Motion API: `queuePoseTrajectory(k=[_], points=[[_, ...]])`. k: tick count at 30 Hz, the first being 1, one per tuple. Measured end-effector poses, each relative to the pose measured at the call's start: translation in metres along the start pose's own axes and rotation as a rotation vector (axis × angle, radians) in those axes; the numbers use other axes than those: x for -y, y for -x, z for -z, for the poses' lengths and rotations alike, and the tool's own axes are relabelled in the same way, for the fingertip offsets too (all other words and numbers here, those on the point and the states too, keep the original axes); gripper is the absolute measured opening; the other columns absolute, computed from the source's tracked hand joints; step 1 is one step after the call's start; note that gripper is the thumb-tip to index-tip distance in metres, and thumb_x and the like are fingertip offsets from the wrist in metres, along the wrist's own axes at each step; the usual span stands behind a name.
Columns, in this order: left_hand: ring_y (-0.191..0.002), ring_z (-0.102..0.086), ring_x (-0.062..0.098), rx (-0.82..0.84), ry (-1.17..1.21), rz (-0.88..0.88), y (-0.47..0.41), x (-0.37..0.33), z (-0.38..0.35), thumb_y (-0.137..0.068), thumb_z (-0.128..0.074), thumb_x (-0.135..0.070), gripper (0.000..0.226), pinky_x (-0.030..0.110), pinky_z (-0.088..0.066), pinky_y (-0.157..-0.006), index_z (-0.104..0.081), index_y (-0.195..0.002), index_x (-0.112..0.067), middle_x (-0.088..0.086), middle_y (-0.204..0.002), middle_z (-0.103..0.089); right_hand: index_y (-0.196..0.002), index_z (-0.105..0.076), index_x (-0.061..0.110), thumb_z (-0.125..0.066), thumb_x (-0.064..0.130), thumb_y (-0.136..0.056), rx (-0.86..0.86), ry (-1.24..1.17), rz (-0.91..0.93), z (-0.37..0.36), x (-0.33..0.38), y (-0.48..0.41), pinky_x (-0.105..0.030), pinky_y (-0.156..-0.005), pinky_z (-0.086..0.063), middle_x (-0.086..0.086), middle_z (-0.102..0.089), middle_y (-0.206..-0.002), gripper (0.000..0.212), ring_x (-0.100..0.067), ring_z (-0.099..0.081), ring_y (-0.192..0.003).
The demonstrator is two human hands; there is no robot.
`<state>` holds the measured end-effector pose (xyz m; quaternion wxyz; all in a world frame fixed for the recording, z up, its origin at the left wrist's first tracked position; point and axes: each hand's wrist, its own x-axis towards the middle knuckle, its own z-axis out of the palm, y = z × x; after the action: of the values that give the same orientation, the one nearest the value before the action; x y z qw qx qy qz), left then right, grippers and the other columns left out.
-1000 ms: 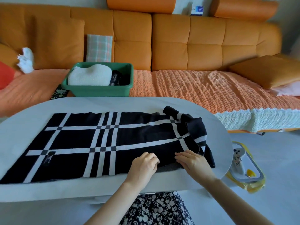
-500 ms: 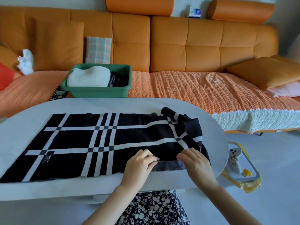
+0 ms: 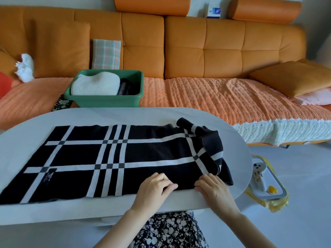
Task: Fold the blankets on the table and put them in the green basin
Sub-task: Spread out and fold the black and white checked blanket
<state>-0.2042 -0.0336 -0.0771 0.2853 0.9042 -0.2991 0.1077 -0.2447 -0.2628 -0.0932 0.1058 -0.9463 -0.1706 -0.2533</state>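
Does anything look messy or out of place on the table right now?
Yes. The black blanket with white stripes lies flat across the white oval table, except its right end, which is bunched in a rumpled heap near the table's right edge. The left hand and right hand pinch its near edge.

A big orange sofa (image 3: 197,47) fills the back, with a small checked pillow (image 3: 107,54) leaning on it and a white fluffy cloth (image 3: 25,68) far left. On the floor sits a tray (image 3: 272,178) — a white remote (image 3: 258,176) and a little yellow thing (image 3: 272,189) lie in it.
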Motion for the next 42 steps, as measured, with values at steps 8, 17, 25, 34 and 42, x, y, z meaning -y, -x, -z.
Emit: queuePoseTrajectory(k=[8, 17, 25, 34, 42], points=[[-0.124, -0.049, 0.024, -0.013, -0.122, 0.065, -0.053, 0.009, -0.026, -0.089, -0.061, -0.020, 0.043, 0.042, -0.037, -0.105, -0.053, -0.131, -0.013, 0.008, -0.133, -0.053, -0.096, -0.067, 0.018, -0.054, 0.037, -0.091, -0.183, -0.153, -0.436, 0.023, -0.011, -0.041, -0.030, -0.082, -0.043, 0.003, -0.060, -0.108, 0.024, -0.019, -0.051, -0.101], [-0.144, 0.004, 0.019, 0.274, -0.437, 0.137, -0.076, 0.016, -0.061, -0.084, 0.023, -0.054, 0.068, 0.043, 0.003, -0.116, 0.005, -0.145, -0.029, 0.001, -0.156, 0.003, -0.145, -0.028, 0.019, -0.051, 0.068, -0.080, 0.103, -0.505, -1.180, 0.004, -0.084, -0.105, -0.048, -0.100, -0.041, -0.010, -0.035, -0.141, 0.085, -0.029, -0.042, -0.127], [-0.135, -0.035, 0.024, 0.223, -0.427, 0.131, -0.074, 0.021, -0.063, -0.097, -0.014, -0.052, 0.054, 0.045, -0.017, -0.106, -0.036, -0.140, -0.029, 0.006, -0.145, -0.040, -0.110, -0.064, 0.008, -0.057, 0.029, -0.092, -0.174, -0.460, -1.155, 0.006, -0.091, -0.110, -0.033, -0.070, -0.047, -0.009, -0.062, -0.108, 0.028, -0.023, -0.060, -0.085], [-0.142, -0.020, 0.023, 0.223, -0.397, 0.135, -0.074, 0.019, -0.063, -0.095, -0.003, -0.058, 0.059, 0.047, -0.014, -0.115, -0.023, -0.144, -0.032, 0.004, -0.153, -0.024, -0.102, -0.060, 0.000, -0.051, 0.014, -0.095, -0.227, -0.536, -1.138, 0.034, -0.121, -0.072, -0.036, -0.053, -0.052, -0.015, -0.064, -0.077, 0.018, -0.028, -0.060, -0.058], [-0.144, -0.006, 0.020, 0.171, -0.380, 0.118, -0.073, 0.019, -0.064, -0.094, -0.001, -0.057, 0.059, 0.041, 0.002, -0.116, -0.015, -0.146, -0.033, 0.001, -0.154, -0.011, -0.116, -0.064, 0.027, -0.048, 0.013, -0.096, -0.180, -0.455, -0.747, 0.032, -0.091, -0.076, -0.030, -0.072, -0.047, 0.006, -0.057, -0.090, 0.029, -0.017, -0.054, -0.087]])
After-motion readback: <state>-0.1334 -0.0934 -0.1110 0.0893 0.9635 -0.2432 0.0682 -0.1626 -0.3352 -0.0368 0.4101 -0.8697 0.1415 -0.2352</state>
